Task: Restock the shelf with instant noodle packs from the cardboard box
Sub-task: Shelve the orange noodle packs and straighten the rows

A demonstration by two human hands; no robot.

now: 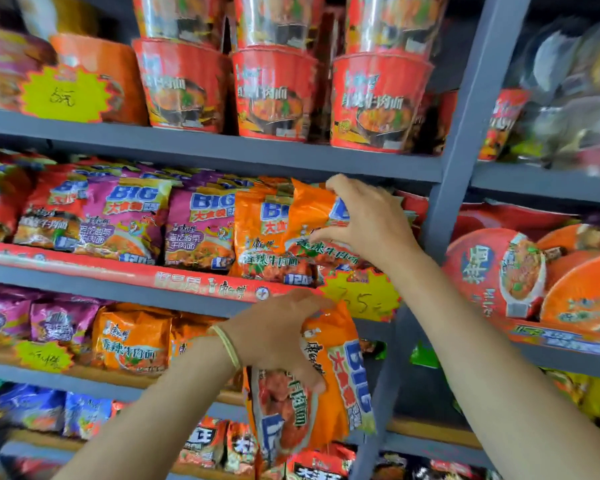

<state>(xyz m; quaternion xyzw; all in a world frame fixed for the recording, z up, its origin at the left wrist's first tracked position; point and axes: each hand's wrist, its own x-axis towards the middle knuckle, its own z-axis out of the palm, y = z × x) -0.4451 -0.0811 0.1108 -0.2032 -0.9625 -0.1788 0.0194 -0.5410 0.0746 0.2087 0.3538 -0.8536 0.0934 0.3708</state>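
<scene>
The right hand (364, 223) pinches the top of an orange noodle pack (312, 220) between thumb and fingers, setting it upright at the right end of the middle shelf (125, 271), just beside another orange pack. The left hand (278, 337) grips a further orange pack (329, 386) lower and nearer, waiting its turn. The row looks nearly full (purple and red packs stand to the left), so little restocking seems left here; the cardboard box is out of view.

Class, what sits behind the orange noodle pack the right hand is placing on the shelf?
Behind the orange noodle pack under the right hand, a red pack's edge shows; the rest is covered.
</scene>
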